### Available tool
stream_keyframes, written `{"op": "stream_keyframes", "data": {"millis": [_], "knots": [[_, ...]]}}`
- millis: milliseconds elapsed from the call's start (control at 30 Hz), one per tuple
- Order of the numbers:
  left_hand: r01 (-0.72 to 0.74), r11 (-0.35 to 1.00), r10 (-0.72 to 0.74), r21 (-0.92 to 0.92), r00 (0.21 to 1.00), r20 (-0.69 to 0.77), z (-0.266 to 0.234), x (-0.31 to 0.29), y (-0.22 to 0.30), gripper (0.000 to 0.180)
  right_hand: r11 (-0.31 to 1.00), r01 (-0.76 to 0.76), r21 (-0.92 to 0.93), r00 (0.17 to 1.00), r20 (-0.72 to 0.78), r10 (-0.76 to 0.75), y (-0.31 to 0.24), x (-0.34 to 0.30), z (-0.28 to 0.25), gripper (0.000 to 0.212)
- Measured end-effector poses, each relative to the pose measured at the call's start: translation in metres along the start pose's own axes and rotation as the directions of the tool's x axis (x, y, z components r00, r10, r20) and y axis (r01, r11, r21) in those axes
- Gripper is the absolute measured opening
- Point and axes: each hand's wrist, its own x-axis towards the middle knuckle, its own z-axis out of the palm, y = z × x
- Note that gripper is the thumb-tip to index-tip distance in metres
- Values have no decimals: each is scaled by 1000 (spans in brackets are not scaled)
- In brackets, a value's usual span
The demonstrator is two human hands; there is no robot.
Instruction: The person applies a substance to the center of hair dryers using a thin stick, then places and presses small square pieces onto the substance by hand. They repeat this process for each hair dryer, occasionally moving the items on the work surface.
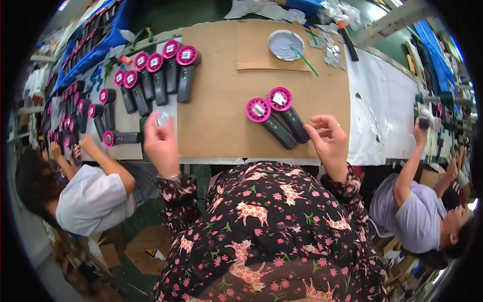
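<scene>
Two handheld fans with magenta heads and black handles lie side by side on the brown cardboard. The left fan (279, 132) and the right fan (295, 123) each carry a small white piece on the head. My right hand (328, 141) is beside the right fan's handle end, thumb tip close to it or touching. Its thumb and forefinger are apart, with nothing visible between them. Over the cardboard's left edge, my left hand (162, 143) is slightly blurred, its fingers curled together. Something small and pale shows at its fingertips, too unclear to name.
More magenta-headed fans (160, 83) stand in a row at the far left. A round tin (287, 45) with a green stick sits at the back, near small silvery pieces (332, 53) and an orange-and-black tool (347, 41). Co-workers (95, 196) sit on both sides.
</scene>
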Motion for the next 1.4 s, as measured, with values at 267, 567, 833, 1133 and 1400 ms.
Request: {"op": "stream_keyframes", "data": {"millis": [267, 567, 833, 1133, 1400], "knots": [[-434, 877, 481, -207, 782, 396, 94, -34, 116, 77, 966, 258, -16, 948, 196, -250, 8, 9, 9, 34], [-565, 789, 600, -240, 629, 494, 101, 14, 110, 65, 938, 334, -97, 906, 307, -291, -12, -3, 30, 38], [-582, 780, 618, -229, 659, 429, 98, 15, 122, 66, 892, 365, -267, 931, 132, -341, -26, 62, -10, 37], [-666, 743, 626, -67, 655, 424, 117, -6, 138, 61, 681, 390, -619, 906, 127, -403, -20, 132, -5, 33], [-656, 744, 637, -127, 638, 432, 116, -8, 137, 55, 617, 406, -674, 871, 82, -484, -18, 156, -3, 15]]}}
